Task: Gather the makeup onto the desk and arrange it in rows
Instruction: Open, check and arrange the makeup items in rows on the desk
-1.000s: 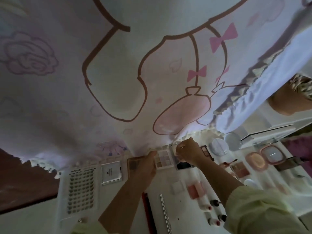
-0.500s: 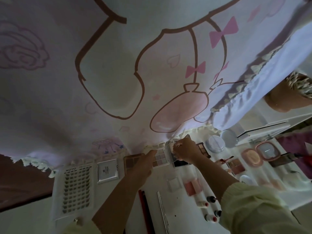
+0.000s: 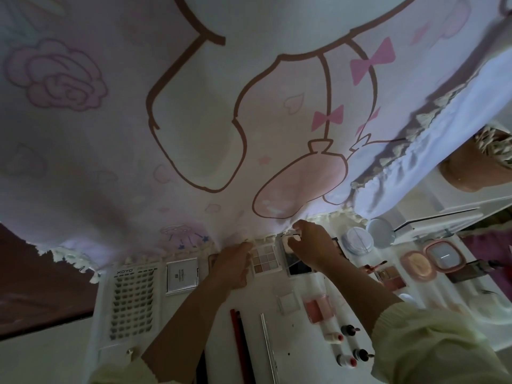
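Pale eyeshadow palette [image 3: 265, 259] lies between left hand [image 3: 232, 264] and right hand [image 3: 311, 248].

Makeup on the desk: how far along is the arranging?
Mostly laid out: lash tray, white compact and pastel palette form a back row; small bottles sit nearer. In hand: left hand steadies a palette, right hand sets a dark-based case. Left: the right-side compacts look loosely placed.
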{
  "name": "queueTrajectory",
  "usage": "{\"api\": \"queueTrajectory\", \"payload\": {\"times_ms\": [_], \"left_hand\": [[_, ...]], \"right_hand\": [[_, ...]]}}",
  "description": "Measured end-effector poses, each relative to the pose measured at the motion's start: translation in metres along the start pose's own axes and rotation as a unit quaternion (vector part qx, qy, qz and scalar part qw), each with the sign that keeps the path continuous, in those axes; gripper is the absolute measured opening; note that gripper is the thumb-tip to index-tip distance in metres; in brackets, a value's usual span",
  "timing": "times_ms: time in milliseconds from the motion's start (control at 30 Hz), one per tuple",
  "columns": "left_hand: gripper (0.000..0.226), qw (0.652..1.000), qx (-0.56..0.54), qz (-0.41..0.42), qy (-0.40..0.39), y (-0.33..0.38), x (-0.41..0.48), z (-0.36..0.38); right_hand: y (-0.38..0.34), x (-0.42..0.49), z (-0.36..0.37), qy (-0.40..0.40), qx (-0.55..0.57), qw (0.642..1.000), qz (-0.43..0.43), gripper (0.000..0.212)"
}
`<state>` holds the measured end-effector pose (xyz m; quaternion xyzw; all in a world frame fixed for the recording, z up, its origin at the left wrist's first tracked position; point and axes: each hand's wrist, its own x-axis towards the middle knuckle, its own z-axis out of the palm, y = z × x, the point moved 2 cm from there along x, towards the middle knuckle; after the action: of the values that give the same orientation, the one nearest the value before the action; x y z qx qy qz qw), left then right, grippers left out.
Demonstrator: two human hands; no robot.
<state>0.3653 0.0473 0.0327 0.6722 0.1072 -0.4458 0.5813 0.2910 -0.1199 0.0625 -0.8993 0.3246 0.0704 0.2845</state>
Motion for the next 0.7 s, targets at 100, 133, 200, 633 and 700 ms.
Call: {"api": "queueTrajectory", "payload": {"times_ms": [100, 133, 200, 633, 700], "left_hand": [[0.018, 0.993, 0.066, 0.099, 0.026, 0.021, -0.008, -0.021], [0.016, 0.986, 0.098, 0.132, 0.035, 0.026, -0.010, -0.030], [0.012, 0.955, 0.217, 0.195, 0.053, 0.027, -0.010, -0.046], [0.106, 0.656, 0.723, 0.215, 0.019, -0.015, 0.009, -0.067], [0.098, 0.633, 0.746, 0.206, 0.030, -0.013, 0.010, -0.067]], "right_hand": [[-0.019, -0.003, -0.003, 0.032, -0.034, 0.996, -0.073, 0.034], [-0.026, -0.004, 0.000, 0.029, -0.041, 0.994, -0.094, 0.029], [-0.039, -0.007, 0.011, 0.004, -0.061, 0.989, -0.138, 0.023], [-0.065, -0.001, 0.091, -0.156, -0.347, 0.895, -0.235, 0.088], [-0.067, 0.003, 0.093, -0.150, -0.355, 0.890, -0.244, 0.086]]}}
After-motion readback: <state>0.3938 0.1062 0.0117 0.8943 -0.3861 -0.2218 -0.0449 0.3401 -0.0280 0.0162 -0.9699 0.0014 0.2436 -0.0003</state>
